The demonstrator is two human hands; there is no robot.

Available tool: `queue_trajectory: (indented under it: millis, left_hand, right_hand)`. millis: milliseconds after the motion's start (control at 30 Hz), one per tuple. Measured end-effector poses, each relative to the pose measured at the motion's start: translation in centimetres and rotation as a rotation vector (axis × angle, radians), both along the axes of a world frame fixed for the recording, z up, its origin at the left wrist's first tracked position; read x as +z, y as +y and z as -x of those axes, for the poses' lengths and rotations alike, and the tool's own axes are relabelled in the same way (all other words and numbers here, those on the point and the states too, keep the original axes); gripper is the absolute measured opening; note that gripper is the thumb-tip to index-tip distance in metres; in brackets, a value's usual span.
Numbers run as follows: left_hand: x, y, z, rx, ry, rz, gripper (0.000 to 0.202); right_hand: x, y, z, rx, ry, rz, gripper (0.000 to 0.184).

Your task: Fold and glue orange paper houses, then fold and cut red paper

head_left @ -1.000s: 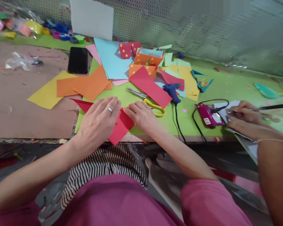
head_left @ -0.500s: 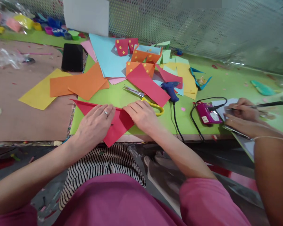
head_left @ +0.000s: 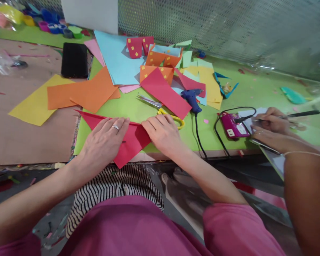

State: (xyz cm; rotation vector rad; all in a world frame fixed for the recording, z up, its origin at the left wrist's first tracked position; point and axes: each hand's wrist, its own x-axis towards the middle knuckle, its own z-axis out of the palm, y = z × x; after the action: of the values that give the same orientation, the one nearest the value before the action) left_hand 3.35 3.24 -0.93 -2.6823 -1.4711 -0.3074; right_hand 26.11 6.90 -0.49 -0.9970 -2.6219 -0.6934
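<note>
A red paper folded into a triangle (head_left: 130, 140) lies at the near edge of the green table (head_left: 256, 96). My left hand (head_left: 104, 142) lies flat on it, fingers stretched out along the top fold, a ring on one finger. My right hand (head_left: 161, 133) presses flat on the triangle's right corner, fingers extended leftward. The fingertips of both hands nearly meet at the fold. Just behind my right hand lie yellow-handled scissors (head_left: 162, 110).
Orange (head_left: 85, 94), yellow (head_left: 32, 105), light blue (head_left: 117, 62) and red (head_left: 165, 94) sheets are scattered behind. A blue glue gun (head_left: 192, 99), a black phone (head_left: 74, 60) and small paper boxes (head_left: 162, 58) lie there. At right, another person's hands (head_left: 272, 124) work beside a pink device (head_left: 232, 126).
My left hand has slid slightly left and flattened along the fold, so more of the red triangle's top edge shows. The camera view has shifted a little.
</note>
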Motion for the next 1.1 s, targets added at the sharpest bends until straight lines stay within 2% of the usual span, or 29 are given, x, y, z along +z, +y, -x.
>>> queue_trajectory:
  millis: [167,433,667,833,1100]
  left_hand:
    - [0.1,0.0,0.1,-0.012,0.011,0.014,0.048]
    - [0.1,0.2,0.2,-0.036,0.033,-0.014,0.049]
    - [0.1,0.3,0.3,-0.060,0.036,-0.006,0.050]
    - [0.7,0.3,0.0,-0.048,0.044,0.006,0.049]
    - [0.4,0.3,0.2,-0.034,-0.016,0.038,0.049]
  right_hand:
    - [0.4,-0.3,-0.4,0.008,-0.031,0.069,0.028]
    - [0.5,-0.8,-0.5,0.010,-0.026,0.075,0.026]
    - [0.4,-0.9,-0.8,-0.021,-0.013,0.216,0.029]
    - [0.1,-1.2,-0.9,-0.013,0.038,0.178,0.029]
    - [-1.0,-0.6,-1.6,-0.076,0.114,0.147,0.030]
